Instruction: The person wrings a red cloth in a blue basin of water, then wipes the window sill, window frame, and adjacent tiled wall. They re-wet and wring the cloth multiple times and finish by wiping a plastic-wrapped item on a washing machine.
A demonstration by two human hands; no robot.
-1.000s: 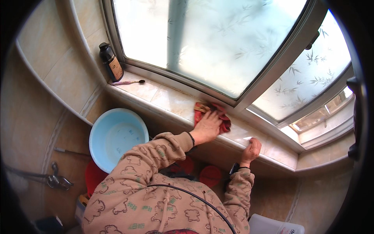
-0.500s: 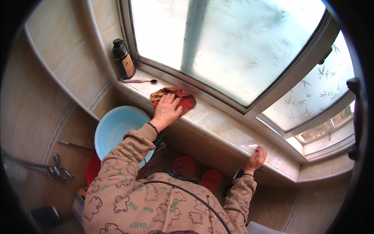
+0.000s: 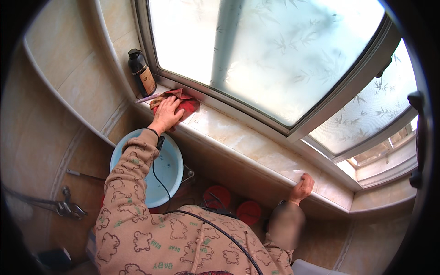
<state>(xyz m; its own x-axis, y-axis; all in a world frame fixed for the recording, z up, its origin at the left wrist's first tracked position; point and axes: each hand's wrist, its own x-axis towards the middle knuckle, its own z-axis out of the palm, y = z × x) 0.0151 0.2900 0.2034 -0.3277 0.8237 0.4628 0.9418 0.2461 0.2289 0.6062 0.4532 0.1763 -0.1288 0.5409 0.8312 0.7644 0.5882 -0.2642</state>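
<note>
My left hand (image 3: 167,114) presses a crumpled red patterned cloth (image 3: 189,106) onto the pale stone windowsill (image 3: 238,134), its fingers stretched over the fabric. Just beyond the cloth, a toothbrush (image 3: 145,98) shows only its pinkish handle; the bristle end is hidden at the cloth. A dark pump bottle with a tan label (image 3: 145,80) stands upright in the sill's left corner, close to the cloth. Farther right, my right hand (image 3: 302,189) rests at the sill's front edge with its fingers curled in, and no object shows in it.
Below my left forearm sits a light blue basin (image 3: 168,172). Two red round items (image 3: 217,196) are on the floor under the sill. A metal tap fitting (image 3: 68,207) juts from the left wall. Frosted sliding windows (image 3: 275,59) rise behind the sill.
My left hand has slid the cloth leftward along the sill, up to the toothbrush and near the bottle. The toothbrush's dark bristle end is now covered. My right hand stays in place.
</note>
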